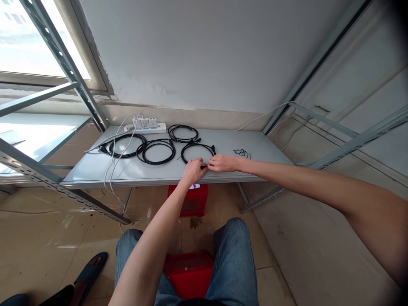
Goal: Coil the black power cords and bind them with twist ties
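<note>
Both my hands meet at the shelf's front edge, over the near side of a coiled black cable (196,145). My left hand (194,171) has its fingers curled around the near part of this coil. From the right, my right hand (220,163) pinches at the same spot, its fingertips almost touching the left ones. The small piece between the fingertips is mostly hidden. A loose pile of short black ties (242,154) lies right of my hands. Other coiled black cables (156,162) rest to the left and behind.
A white power strip (159,128) with plugged-in adapters stands at the back left of the metal shelf (92,170). White cords hang over its front edge. Shelf posts rise on both sides. A red stool (197,202) is underneath; another person's slippered foot (92,270) shows at lower left.
</note>
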Demonstrator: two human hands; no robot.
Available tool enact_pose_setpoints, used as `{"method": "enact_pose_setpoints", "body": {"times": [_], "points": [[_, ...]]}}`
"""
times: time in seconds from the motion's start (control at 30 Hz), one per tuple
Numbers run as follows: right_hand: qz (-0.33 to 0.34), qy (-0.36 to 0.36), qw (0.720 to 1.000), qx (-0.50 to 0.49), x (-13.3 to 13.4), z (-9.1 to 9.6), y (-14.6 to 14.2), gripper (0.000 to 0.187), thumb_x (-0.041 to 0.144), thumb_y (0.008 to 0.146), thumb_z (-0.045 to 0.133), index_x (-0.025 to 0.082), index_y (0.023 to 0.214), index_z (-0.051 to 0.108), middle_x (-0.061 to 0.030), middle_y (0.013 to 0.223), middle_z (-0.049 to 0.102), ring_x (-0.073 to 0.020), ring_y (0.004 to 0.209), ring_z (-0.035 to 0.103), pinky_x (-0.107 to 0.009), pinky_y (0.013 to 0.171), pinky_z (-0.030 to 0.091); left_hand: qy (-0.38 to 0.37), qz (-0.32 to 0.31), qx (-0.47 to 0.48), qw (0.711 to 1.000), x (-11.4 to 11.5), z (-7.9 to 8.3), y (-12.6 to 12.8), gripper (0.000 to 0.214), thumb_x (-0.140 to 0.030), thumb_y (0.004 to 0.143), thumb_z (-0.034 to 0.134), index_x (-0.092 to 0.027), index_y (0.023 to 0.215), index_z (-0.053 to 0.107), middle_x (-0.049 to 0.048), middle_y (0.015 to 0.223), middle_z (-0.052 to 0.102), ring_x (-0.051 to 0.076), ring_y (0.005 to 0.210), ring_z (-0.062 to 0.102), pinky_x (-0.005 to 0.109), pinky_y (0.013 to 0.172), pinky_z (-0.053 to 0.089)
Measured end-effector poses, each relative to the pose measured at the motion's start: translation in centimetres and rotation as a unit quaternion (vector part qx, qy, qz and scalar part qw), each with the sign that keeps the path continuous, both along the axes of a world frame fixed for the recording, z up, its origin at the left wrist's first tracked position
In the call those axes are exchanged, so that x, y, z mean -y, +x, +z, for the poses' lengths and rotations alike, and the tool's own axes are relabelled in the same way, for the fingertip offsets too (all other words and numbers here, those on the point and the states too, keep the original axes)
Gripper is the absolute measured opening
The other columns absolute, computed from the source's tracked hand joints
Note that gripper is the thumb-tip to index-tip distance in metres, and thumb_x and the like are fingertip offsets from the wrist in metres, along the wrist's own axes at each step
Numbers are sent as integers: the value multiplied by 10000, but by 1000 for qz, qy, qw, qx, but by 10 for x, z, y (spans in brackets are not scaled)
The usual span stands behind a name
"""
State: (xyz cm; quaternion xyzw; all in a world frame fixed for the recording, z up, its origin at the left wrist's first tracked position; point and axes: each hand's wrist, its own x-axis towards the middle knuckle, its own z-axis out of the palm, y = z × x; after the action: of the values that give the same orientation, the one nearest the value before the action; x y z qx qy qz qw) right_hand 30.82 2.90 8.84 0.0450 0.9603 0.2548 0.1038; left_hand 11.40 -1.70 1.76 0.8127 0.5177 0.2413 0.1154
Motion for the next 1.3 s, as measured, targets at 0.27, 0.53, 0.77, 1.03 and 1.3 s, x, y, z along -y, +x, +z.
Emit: {"method": "enact_pose_setpoints", "body": {"times": [0.27,0.53,0.77,1.03,1.3], "points": [[-139,-125,982,19,6,7,-10,318,-11,922,397,101,948,694,-151,904,655,-222,837,560,-305,668,395,-6,8,-9,1000,3,5,-1,296,-382,1016,543,-256,968,806,63,982,682,232,935,652,348,878,436],[-322,-204,924,-27,24,12,-33,208,-31,758,590,113,836,718,-145,824,701,-249,817,654,-304,691,436,-2,16,-10,1000,2,2,0,324,-382,1018,531,-242,942,813,68,959,668,228,898,650,353,869,443],[-610,-388,646,-246,23,16,-45,162,66,748,631,149,609,630,-85,598,661,-165,560,599,-267,558,449,-8,1,-13,1000,2,3,0,312,-384,1026,535,-289,1175,792,66,1024,681,232,989,640,346,914,426],[-675,-491,465,-295,19,20,-41,163,214,836,777,124,759,665,-87,603,704,-130,491,614,-220,480,473,-1,-5,-11,1000,4,3,-1,333,-407,1038,509,-295,1168,794,75,1002,670,245,1014,640,350,915,429],[-612,-454,541,-356,15,25,16,366,423,1008,600,133,787,637,-98,705,724,-143,527,644,-231,483,482,-6,-10,14,1000,2,0,-1,321,-315,1001,562,-231,1243,755,83,1057,661,247,1039,639,366,963,449]]}}
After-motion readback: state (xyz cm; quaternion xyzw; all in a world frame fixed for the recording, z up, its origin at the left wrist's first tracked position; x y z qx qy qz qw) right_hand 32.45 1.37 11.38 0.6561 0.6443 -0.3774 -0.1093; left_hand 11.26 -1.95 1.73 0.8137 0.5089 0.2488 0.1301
